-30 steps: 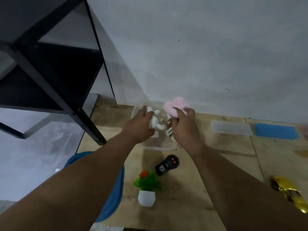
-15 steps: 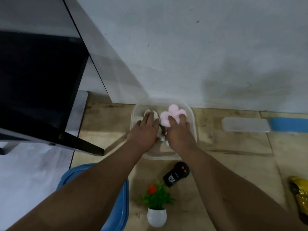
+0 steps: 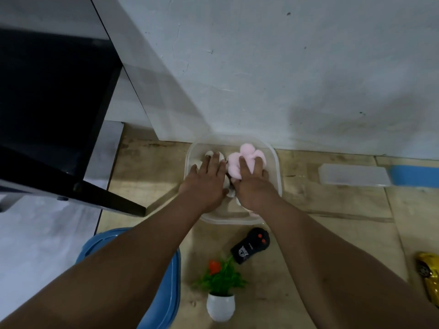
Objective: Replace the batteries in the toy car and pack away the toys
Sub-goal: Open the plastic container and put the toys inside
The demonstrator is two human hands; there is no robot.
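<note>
Toys are pressed down inside a clear container set against the wall: a white toy is covered by the flat, spread left hand, and a pink plush is pushed on by the open right hand, neither being grasped. A black remote is seen near the container, and the yellow toy car at the right edge.

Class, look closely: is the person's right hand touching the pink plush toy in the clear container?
Touching. The head view shows the right hand pressing its fingers flat onto the pink plush toy.
</note>
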